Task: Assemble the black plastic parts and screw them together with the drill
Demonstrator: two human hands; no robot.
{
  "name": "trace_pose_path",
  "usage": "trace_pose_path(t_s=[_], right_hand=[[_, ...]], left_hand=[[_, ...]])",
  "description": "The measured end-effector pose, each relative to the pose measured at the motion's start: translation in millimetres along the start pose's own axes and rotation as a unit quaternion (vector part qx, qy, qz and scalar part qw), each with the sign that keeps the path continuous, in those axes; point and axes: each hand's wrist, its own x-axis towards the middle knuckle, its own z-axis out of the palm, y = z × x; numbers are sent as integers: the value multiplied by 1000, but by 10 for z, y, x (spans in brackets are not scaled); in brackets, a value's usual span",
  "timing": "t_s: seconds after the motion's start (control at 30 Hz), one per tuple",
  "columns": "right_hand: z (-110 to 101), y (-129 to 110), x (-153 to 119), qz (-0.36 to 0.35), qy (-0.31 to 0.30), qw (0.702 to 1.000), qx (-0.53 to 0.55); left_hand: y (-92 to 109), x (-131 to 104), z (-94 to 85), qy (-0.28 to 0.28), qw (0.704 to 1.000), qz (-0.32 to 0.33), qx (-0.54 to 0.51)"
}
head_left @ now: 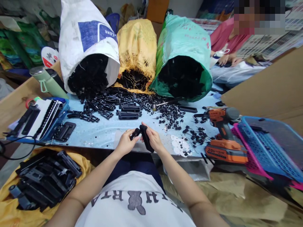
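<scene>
My left hand (125, 142) is closed around a small black plastic part (134, 134) near the table's front edge. In my right hand (152, 138) is a longer black plastic piece (147, 140), slanting down toward me. The two parts are close together; whether they touch is hard to make out. Just beyond my hands lie several black bar-shaped assemblies (129, 113) stacked side by side. Black linked parts (98, 108) are heaped to their left. Loose screws with black heads (171, 116) are scattered to their right.
White, yellow and green sacks (88, 34) (137, 41) (186, 37) spill black parts at the back. An orange cordless drill (226, 148) and blue basket (267, 142) are right. White discs (180, 146) lie near the edge. A yellow sack (86, 164) holds assemblies lower left. Another person (227, 41) works behind.
</scene>
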Motion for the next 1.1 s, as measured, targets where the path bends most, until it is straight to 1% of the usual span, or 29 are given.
trace_pose_path(t_s=[0.07, 0.17, 0.2, 0.27, 0.37, 0.47, 0.53, 0.6, 0.67, 0.73, 0.8, 0.9, 1.0, 1.03, 1.07, 1.1], right_hand=[[-47, -1, 8, -6, 8, 1000, -3], [-136, 22, 25, 10, 57, 998, 8], [-145, 30, 26, 16, 63, 998, 17], [-125, 41, 17, 25, 55, 998, 37], [-40, 49, -10, 27, 49, 997, 62], [24, 58, -27, 32, 55, 995, 77], [18, 70, -26, 26, 43, 996, 69], [-31, 84, -16, -6, 18, 999, 33], [-109, 92, -5, -61, -15, 998, -25], [-184, 85, -2, -119, -39, 989, -84], [-226, 64, -11, -169, -43, 976, -129], [-185, 21, -47, -214, -25, 963, -164], [-37, 6, -94, -234, 22, 956, -174], [23, 15, -110, -238, 42, 954, -175], [81, 34, -124, -241, 61, 952, -177], [133, 64, -133, -239, 76, 951, -180]], left_hand=[[30, 18, -43, 6, 1000, -8, 15], [61, 18, -85, 5, 1000, -24, 14], [73, 11, -83, 2, 1000, -29, 4], [102, -8, -60, 5, 1000, -27, -5], [148, -35, -12, 24, 998, 19, 49], [164, -44, 23, 12, 991, 68, 114], [155, -45, 35, 8, 986, 93, 135], [142, -52, 39, 14, 980, 109, 163], [131, -66, 37, 17, 972, 121, 199], [124, -79, 44, 27, 966, 134, 219], [116, -84, 74, 43, 964, 151, 214], [112, -75, 171, 78, 965, 178, 175], [126, -52, 267, 154, 960, 198, 122], [130, -41, 283, 172, 958, 201, 109], [129, -28, 288, 178, 957, 205, 99], [119, -15, 286, 172, 958, 208, 93]])
